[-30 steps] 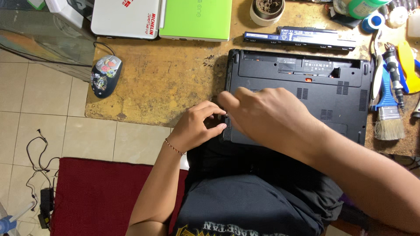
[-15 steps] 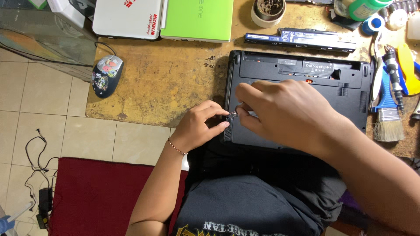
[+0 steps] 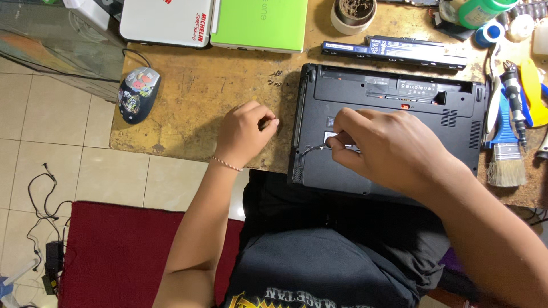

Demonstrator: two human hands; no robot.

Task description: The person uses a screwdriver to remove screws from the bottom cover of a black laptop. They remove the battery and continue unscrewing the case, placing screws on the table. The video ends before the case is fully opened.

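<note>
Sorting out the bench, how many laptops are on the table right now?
3: a black laptop upside down under the right hand, a white one and a green one at the far edge.

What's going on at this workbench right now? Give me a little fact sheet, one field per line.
Surface: worn wooden table
Main item: black laptop, underside up
Right hand: fingertips pinching something small on the laptop base; what it is cannot be told
Left hand: loosely closed, resting on the table left of the laptop
Nearby: long black battery, mouse, green laptop, white laptop, brush
</note>
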